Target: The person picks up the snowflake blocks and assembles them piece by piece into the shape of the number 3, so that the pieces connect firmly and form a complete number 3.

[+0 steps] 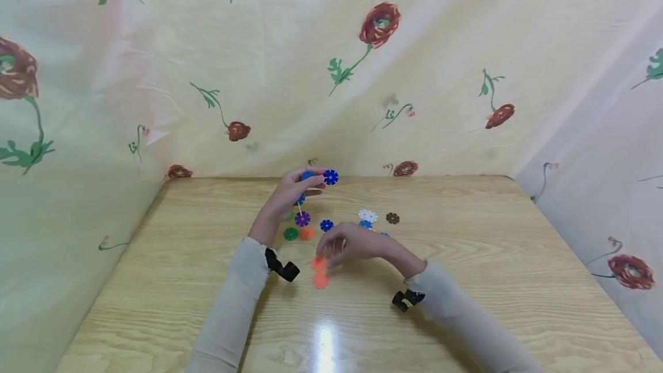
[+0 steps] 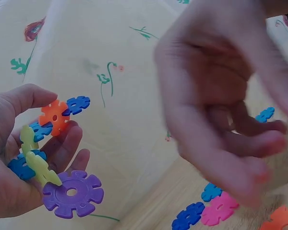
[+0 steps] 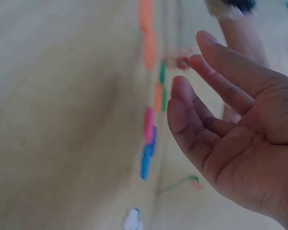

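Raised near the table's back edge, my left hand (image 1: 287, 193) holds a chain of interlocking plastic discs. In the left wrist view, the thumb touches an orange disc (image 2: 54, 116), with a dark blue disc (image 2: 78, 104) at the tip. Pale yellow and blue discs cross the palm down to a purple disc (image 2: 73, 194). My right hand (image 1: 354, 242) hovers over the table with fingers loosely bent and nothing between them, blurred in the left wrist view. Two orange discs (image 1: 320, 280) lie below its fingertips in the head view.
Loose discs lie around the hands: a green disc (image 1: 291, 233), an orange one (image 1: 307, 233), a dark blue one (image 1: 326, 225), white ones (image 1: 368, 216) and a brown one (image 1: 392, 218). A pink disc (image 2: 220, 209) shows too. Flowered cloth (image 1: 290, 73) hangs behind the wooden table (image 1: 466, 235).
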A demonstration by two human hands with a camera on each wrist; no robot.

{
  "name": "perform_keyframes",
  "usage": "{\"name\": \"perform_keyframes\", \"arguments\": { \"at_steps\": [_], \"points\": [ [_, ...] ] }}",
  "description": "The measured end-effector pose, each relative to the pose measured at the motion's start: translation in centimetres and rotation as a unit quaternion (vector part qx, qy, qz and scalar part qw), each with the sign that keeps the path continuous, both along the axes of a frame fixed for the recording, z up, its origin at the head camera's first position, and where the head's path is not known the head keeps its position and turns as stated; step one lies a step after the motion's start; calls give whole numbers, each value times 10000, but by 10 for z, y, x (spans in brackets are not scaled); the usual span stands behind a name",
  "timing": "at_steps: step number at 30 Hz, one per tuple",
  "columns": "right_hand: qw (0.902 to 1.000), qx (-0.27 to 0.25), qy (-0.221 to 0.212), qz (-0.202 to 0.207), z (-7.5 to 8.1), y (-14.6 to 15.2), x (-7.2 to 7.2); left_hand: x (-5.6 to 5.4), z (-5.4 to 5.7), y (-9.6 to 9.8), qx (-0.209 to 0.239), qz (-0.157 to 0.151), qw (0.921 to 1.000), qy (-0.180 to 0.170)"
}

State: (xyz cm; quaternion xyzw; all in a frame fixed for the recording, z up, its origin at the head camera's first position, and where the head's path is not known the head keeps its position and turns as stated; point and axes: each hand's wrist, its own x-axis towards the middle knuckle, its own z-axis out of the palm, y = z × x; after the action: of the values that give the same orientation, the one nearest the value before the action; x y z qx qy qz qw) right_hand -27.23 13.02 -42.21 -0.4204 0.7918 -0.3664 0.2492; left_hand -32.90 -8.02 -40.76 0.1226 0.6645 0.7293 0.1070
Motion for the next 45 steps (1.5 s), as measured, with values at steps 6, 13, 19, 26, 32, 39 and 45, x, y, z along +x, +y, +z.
{"name": "perform_keyframes", "arguments": {
  "at_steps": [6,13,19,26,32,39,45],
  "points": [
    [9992,292,21,270,-9,-10,17,0,0,-1,-12,-54,10000,-14],
    [9971,480,473,344,-17,-17,22,0,0,-2,-95,-88,9999,-7],
    [9959,705,565,-71,-16,-10,12,0,-1,-1,93,-131,9998,-72],
    [9947,730,542,-487,-14,3,-1,0,-1,0,-25,-218,9997,-67],
    [9951,443,284,-836,-8,11,-9,1,2,2,-24,-289,9995,-105],
    [9811,-230,751,-1767,17,19,-24,3,4,3,38,-329,9994,-86],
    [9490,-982,888,-2860,38,23,-34,3,2,5,195,-475,9986,-84]
  ]
}}
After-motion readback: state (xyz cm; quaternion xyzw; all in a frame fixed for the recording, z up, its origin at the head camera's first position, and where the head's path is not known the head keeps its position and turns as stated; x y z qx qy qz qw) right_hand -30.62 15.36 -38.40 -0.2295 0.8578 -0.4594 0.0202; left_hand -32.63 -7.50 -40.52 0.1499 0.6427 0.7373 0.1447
